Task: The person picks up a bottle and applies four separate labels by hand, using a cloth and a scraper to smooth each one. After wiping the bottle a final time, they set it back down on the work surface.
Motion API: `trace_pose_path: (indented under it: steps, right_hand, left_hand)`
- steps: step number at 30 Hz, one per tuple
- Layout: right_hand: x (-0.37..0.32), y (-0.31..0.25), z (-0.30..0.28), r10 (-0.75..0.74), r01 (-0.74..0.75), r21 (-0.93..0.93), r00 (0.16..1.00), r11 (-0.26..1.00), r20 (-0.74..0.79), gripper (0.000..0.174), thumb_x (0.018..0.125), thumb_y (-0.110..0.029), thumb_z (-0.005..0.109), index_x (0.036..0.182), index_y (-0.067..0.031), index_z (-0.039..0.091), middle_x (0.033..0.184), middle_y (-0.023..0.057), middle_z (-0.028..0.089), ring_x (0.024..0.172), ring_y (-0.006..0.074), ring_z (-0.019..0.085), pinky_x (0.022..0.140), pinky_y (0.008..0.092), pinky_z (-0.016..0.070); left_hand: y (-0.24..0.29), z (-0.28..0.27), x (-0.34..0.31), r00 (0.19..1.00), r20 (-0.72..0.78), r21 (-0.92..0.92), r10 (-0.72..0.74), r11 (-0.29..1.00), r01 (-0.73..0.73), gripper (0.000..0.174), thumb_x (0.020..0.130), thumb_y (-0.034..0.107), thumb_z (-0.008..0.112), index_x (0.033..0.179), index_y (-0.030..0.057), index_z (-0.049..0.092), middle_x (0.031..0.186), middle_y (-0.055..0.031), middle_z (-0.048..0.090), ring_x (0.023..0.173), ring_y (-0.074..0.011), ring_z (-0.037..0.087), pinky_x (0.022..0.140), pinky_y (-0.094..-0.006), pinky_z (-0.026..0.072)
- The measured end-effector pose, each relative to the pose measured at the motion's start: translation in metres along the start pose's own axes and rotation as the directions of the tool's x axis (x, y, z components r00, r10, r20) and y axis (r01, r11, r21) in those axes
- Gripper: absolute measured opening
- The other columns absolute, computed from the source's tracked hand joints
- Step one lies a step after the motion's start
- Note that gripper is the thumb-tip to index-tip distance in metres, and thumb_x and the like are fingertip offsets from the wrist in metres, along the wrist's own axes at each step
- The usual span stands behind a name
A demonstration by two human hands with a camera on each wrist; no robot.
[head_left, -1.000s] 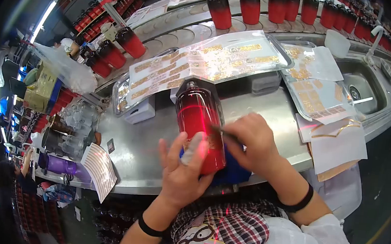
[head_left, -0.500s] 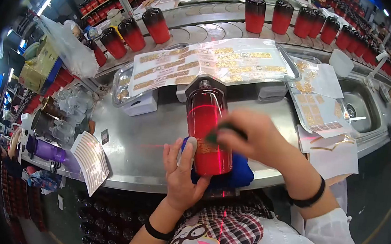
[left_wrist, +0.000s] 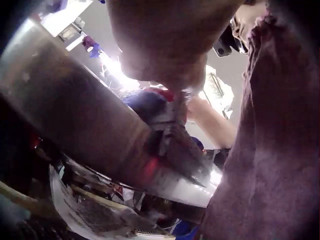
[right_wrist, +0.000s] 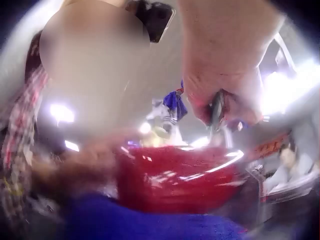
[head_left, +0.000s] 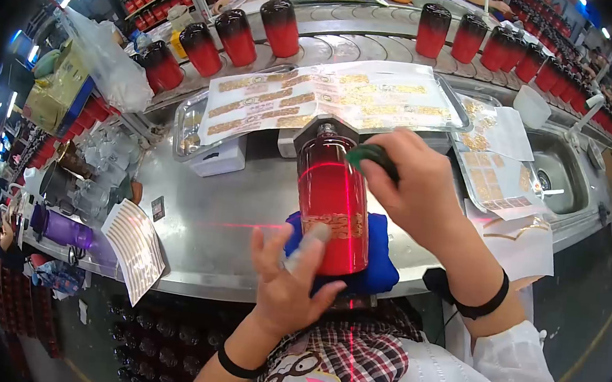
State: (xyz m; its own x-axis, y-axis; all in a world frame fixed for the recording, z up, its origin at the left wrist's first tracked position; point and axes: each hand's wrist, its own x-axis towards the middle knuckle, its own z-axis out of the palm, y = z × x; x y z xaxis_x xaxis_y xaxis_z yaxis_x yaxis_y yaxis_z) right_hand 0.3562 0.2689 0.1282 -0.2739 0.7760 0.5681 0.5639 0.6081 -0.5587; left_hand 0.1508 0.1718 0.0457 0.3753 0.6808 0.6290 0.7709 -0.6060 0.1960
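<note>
A glossy red bottle (head_left: 332, 182), black towards its neck, lies on a blue cloth (head_left: 385, 261), its neck in an angular dark holder (head_left: 348, 134). Gold patterned foil (head_left: 343, 225) shows on its lower part. My left hand (head_left: 288, 289) is at the bottle's left side, fingers spread, a pale-wrapped fingertip against the glass by the foil. Beside the bottle's upper right, my right hand (head_left: 420, 191) pinches a dark green tool (head_left: 372, 159). The right wrist view shows the right hand (right_wrist: 227, 65) above the red bottle (right_wrist: 180, 177); contact with the tool is unclear.
Trays with gold-printed sheets (head_left: 262, 106) lie behind the holder. Red-and-black bottles (head_left: 433, 30) line the conveyor beyond. A sink (head_left: 569, 176) is at right; a striped sheet (head_left: 132, 240) and purple bottle (head_left: 70, 231) are at left.
My right hand has moved with the green tool from the bottle's lower part up towards its neck, uncovering the foil. My left hand's wrapped fingertip has shifted onto the bottle beside it.
</note>
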Motion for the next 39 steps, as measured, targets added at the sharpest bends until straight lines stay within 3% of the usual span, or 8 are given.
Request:
trace_pose_path:
  steps: [7,11,13,17,19,29,33,39]
  right_hand:
    - [-0.038,0.008,0.005,0.395,-0.501,0.411,0.861,0.761,0.319,0.019,0.088,-0.01,0.067,0.103,-0.0009,0.065,0.086,0.0026,0.067,0.077,0.0066,0.059,0.068,0.0244,0.0496]
    - [-0.05,0.016,0.013,-0.16,0.15,-0.091,0.98,0.984,-0.116,0.028,0.075,-0.008,0.074,0.102,-0.0047,0.067,0.081,0.0056,0.06,0.074,0.021,0.059,0.067,0.0351,0.0461]
    - [-0.059,-0.007,0.0,-0.348,0.348,0.02,0.934,0.937,0.076,0.03,0.071,-0.006,0.075,0.1,-0.0124,0.067,0.082,0.0056,0.057,0.078,0.0249,0.058,0.069,0.0366,0.0412]
    - [-0.045,-0.008,-0.009,-0.074,-0.06,0.33,0.923,0.942,0.379,0.023,0.079,-0.01,0.072,0.1,-0.0068,0.064,0.083,0.0112,0.058,0.079,0.029,0.061,0.068,0.0386,0.0477]
    - [-0.031,0.0,-0.003,0.072,-0.076,0.073,0.996,0.994,0.054,0.021,0.081,-0.011,0.072,0.098,-0.0034,0.064,0.084,0.0144,0.06,0.076,0.0321,0.062,0.067,0.0379,0.0503]
    - [-0.019,-0.005,-0.003,-0.045,-0.059,0.325,0.952,0.944,0.304,0.019,0.08,-0.011,0.073,0.092,-0.001,0.064,0.082,0.0152,0.063,0.073,0.0303,0.064,0.066,0.0372,0.0505]
    - [-0.014,0.009,0.0,0.006,-0.011,-0.083,0.998,0.996,-0.065,0.018,0.08,-0.01,0.073,0.094,-0.0011,0.065,0.082,0.0162,0.064,0.073,0.0289,0.064,0.064,0.0354,0.0506]
    - [-0.02,0.007,0.004,0.154,-0.154,0.084,0.988,0.984,0.008,0.019,0.083,-0.012,0.071,0.096,0.0004,0.065,0.084,0.0156,0.065,0.074,0.0289,0.065,0.066,0.0348,0.051]
  left_hand:
    - [-0.015,0.001,0.019,0.997,0.073,-0.014,0.015,1.0,-0.014,0.092,0.084,0.063,0.061,0.145,-0.0014,0.034,0.135,-0.0149,0.055,0.137,-0.0376,0.031,0.116,-0.0571,0.012]
    - [-0.015,0.012,0.005,0.993,0.023,-0.115,-0.117,0.986,0.119,0.094,0.08,0.055,0.07,0.145,-0.0033,0.034,0.14,-0.0164,0.05,0.137,-0.0395,0.033,0.115,-0.0588,0.0118]
    - [-0.017,0.015,-0.001,0.984,0.003,-0.155,-0.178,0.972,0.176,0.095,0.077,0.049,0.074,0.145,-0.0037,0.033,0.141,-0.0167,0.049,0.137,-0.0402,0.033,0.115,-0.0599,0.0113]
    - [-0.014,0.005,0.002,0.986,0.009,-0.109,-0.164,0.98,0.164,0.097,0.076,0.046,0.076,0.146,-0.0053,0.031,0.139,-0.0206,0.048,0.137,-0.0413,0.032,0.114,-0.0611,0.0115]
    - [-0.011,-0.002,0.008,0.994,0.012,-0.062,-0.113,0.992,0.113,0.099,0.076,0.047,0.076,0.146,-0.006,0.03,0.137,-0.0222,0.049,0.137,-0.0415,0.033,0.114,-0.0612,0.0115]
    - [-0.011,0.003,0.007,0.982,0.079,-0.037,-0.172,0.984,0.175,0.108,0.076,0.052,0.075,0.147,-0.0101,0.022,0.141,-0.0293,0.04,0.137,-0.0431,0.032,0.115,-0.0591,0.011]
    - [-0.007,-0.003,0.014,0.991,0.052,-0.008,-0.125,0.992,0.126,0.109,0.075,0.052,0.076,0.147,-0.0096,0.021,0.142,-0.0289,0.04,0.137,-0.0433,0.033,0.115,-0.06,0.0105]
    - [-0.011,0.013,0.006,0.966,0.058,-0.12,-0.25,0.959,0.256,0.11,0.072,0.056,0.077,0.147,-0.0074,0.026,0.138,-0.0211,0.047,0.135,-0.0415,0.034,0.111,-0.0664,0.0097]
